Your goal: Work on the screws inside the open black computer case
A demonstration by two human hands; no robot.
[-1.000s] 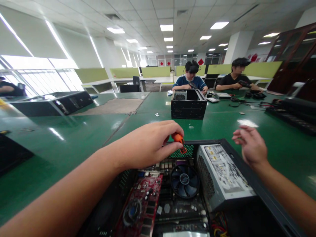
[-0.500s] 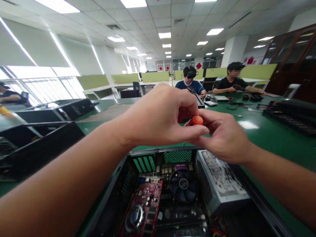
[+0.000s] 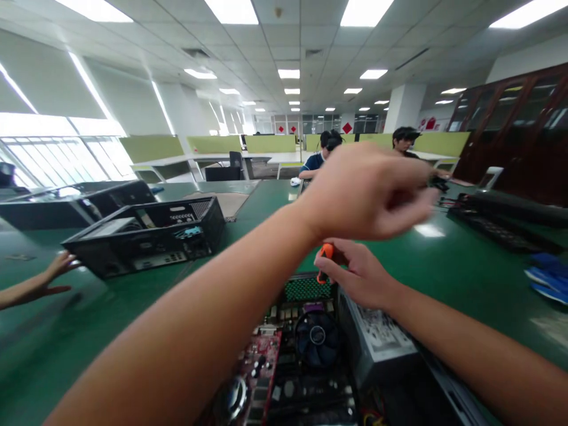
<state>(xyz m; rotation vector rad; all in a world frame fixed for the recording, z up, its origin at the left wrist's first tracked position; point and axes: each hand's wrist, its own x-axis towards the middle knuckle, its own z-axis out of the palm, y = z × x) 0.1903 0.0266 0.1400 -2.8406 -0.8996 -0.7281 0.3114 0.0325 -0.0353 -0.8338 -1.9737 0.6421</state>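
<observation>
My right hand (image 3: pixel 357 272) is closed around an orange-and-black screwdriver (image 3: pixel 326 255), held by its handle above the far edge of the open computer case; its shaft does not show. My left hand (image 3: pixel 377 192) is raised higher, over the right wrist's far side, with curled fingers smeared by motion; whether it holds anything cannot be made out. Below lie a black cooling fan (image 3: pixel 316 338), a red graphics card (image 3: pixel 261 367) partly behind my left forearm, and a grey power supply (image 3: pixel 384 340) under my right hand.
On the left, another person's hand (image 3: pixel 55 278) touches a second open computer case (image 3: pixel 164 239). More cases (image 3: pixel 66 204) stand behind it. Blue objects (image 3: pixel 548 278) and a long black part (image 3: pixel 501 228) lie on the green table (image 3: pixel 470 284) at right. Two people sit opposite.
The screwdriver has passed from my left hand to my right. My left hand has moved away to the right. The second case has slid in from the left, with another person's hand on it.
</observation>
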